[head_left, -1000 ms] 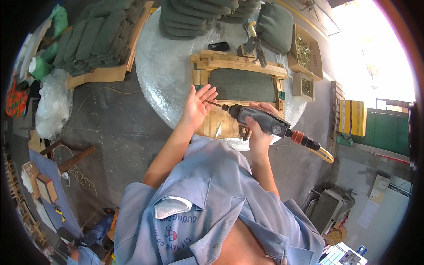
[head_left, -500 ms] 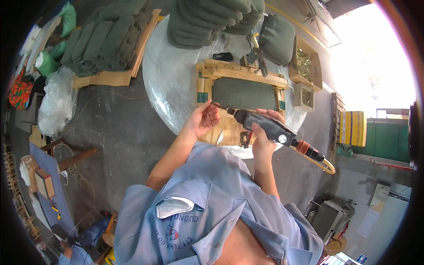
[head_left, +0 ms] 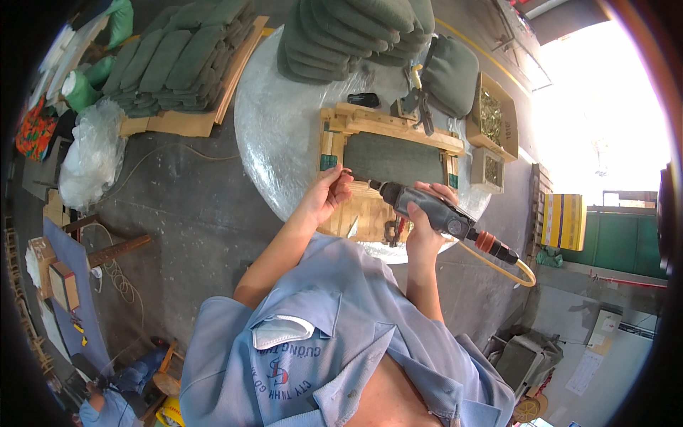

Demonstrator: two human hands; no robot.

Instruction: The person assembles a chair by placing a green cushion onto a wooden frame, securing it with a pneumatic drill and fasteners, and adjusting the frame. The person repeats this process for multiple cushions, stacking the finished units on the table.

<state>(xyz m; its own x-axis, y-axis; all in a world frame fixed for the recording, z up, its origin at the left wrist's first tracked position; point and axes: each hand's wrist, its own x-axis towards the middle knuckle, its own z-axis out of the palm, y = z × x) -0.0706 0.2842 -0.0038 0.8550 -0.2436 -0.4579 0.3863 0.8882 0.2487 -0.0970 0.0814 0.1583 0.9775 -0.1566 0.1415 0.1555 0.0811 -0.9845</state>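
- Broadly, a round table (head_left: pixel 263 135) wrapped in clear plastic is set on a grey concrete floor (head_left: pixel 199 235), bright daylight being let in at the upper right
- A stack of dark green cushions (head_left: pixel 341 35) is borne at the table's far side; nearer, a green panel (head_left: pixel 395 158) is bordered by a wooden frame (head_left: pixel 391 128)
- A cardboard box (head_left: pixel 509 129) is filled with small metallic pieces; a smaller box (head_left: pixel 491 188) is placed beside it, its contents too small to tell
- A hose-fed power drill (head_left: pixel 434 211) is held above the frame's near edge by the right hand (head_left: pixel 425 237), whose fingers are wrapped around the body
- The drill's long axis is slanted, its bit (head_left: pixel 361 178) pointed left and slightly away, its yellowish hose (head_left: pixel 528 275) trailed at the lower right
- At the bit's tip, the left hand's (head_left: pixel 329 195) thumb and fingers are drawn together; whether anything is pinched cannot be told
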